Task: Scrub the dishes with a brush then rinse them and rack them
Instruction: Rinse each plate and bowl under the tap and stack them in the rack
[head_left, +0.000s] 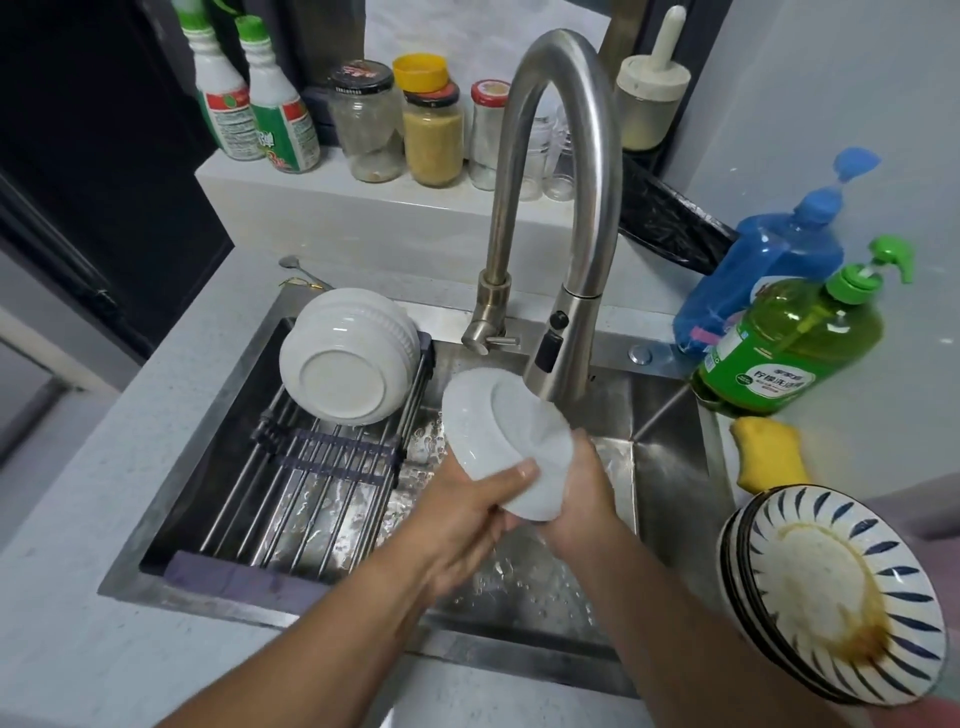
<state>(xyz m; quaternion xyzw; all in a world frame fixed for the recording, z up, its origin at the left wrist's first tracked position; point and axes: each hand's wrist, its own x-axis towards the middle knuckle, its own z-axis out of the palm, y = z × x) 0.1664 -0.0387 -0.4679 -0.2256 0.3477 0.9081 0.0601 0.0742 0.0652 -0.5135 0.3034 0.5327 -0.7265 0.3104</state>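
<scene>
Holding a white plate (506, 441) over the sink (670, 457), both hands work right under the faucet (558, 218) spout. Plate is tilted on edge, underside w/ its foot ring facing the camera and up toward 1 o'clock; its long axis runs from approx 10 o'clock (high edge, by the rack) down to 4 o'clock (low edge, in the hands). Left hand (467, 514) grips the lower rim, thumb curled over the back of the plate. Right hand (576, 499) wraps the rim at the 4 o'clock end, fingers curled behind it & hidden. Water sheen and droplets on the sink floor below.

At 9 o'clock from the plate, a roll-up rack (317, 467) spans the left part of the sink; white bowls (345, 358) lean stacked on their sides at its far end, bases toward the camera.

On the counter (78, 519) at 4 o'clock, a stack of blue-striped bowls (831, 592), top one smeared w/ brown sauce. Behind it, a yellow sponge (769, 454), then a green soap bottle (795, 343) and a blue pump bottle (769, 270) at 2 o'clock. Jars (405, 124) and two spray bottles (254, 98) line the ledge at 12 o'clock.
</scene>
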